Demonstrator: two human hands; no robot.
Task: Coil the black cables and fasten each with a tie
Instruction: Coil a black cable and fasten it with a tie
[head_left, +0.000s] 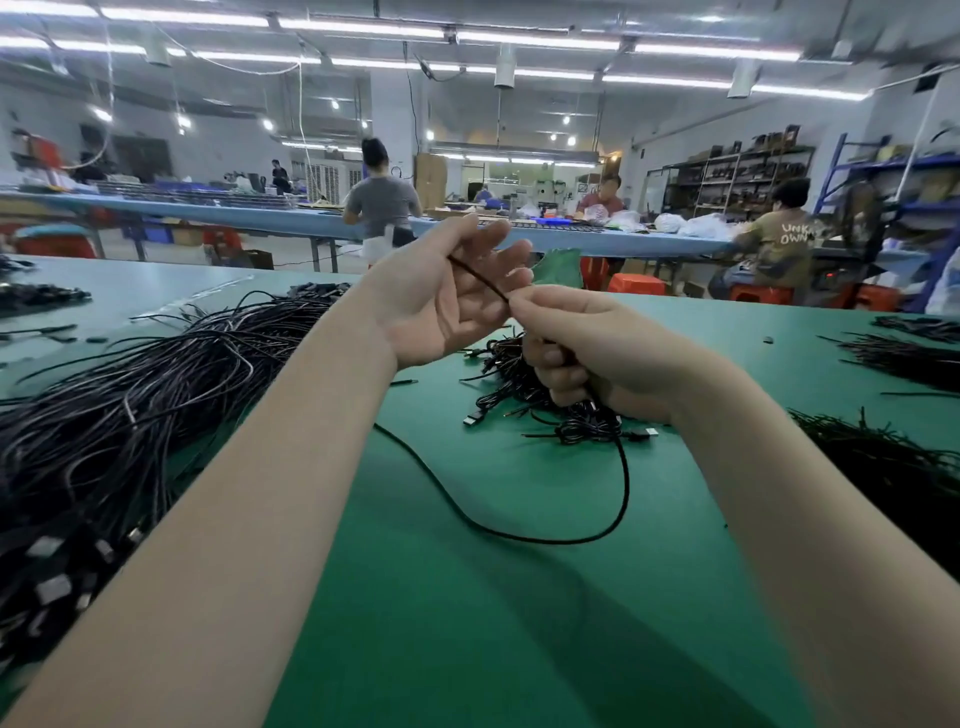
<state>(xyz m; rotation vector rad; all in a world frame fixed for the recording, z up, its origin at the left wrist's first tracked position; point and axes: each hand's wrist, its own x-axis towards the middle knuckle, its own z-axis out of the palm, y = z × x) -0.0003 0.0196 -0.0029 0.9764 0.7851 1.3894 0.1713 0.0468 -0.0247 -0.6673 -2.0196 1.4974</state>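
Head view. Your left hand (457, 296) is raised palm-up, fingers straight and spread, holding nothing by a curl; the cable (545, 540) merely lies across its palm. Your right hand (587, 348), just beside it at 3 o'clock, has its fingers curled round the cable and pinches it where it leaves the left palm.

The short stretch between the hands runs along a 10-to-4 o'clock axis, its upper end at the left fingers. Below the right hand the cable drops to the green table (519, 649), sags in one wide loop toward 6 o'clock and trails off toward 9 o'clock under your left forearm; its far end is hidden.

Judged from the sag, the cable is light, limp and thin, with no spring to hold a loop, so each turn must be pinned by the fingers. Its smooth jacket may slip; take hold near the end and wind over the open left hand.

Loose cables lie heaped at 9 o'clock (119, 415); a tangled pile (519, 384) lies behind the right hand; thin black strands, probably ties (909, 353), at 3 o'clock. No coil is formed yet.
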